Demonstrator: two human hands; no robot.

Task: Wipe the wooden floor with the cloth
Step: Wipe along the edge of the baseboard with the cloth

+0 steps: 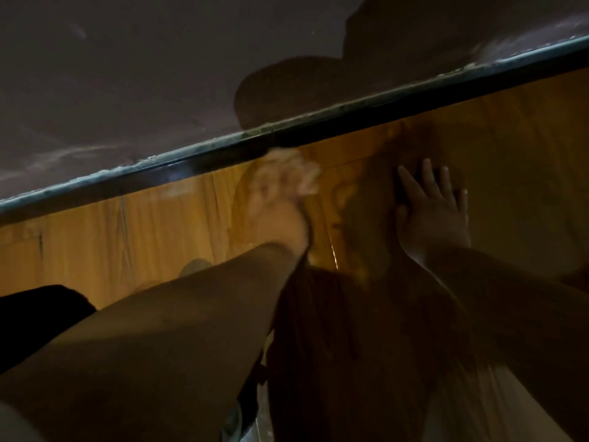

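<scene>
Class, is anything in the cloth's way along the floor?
Right of the cloth, the right hand lies flat on the floor, fingers spread. Leftwards along the wall, nothing visible blocks it.

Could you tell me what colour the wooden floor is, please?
The wooden floor is warm orange-brown with darker grain streaks, shown in the head view.

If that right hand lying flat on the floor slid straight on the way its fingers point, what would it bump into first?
Probably the dark strip at the foot of the wall. The right hand points toward it across bare wooden floor, and nothing shows in between, though the shadow there hides detail.
</scene>
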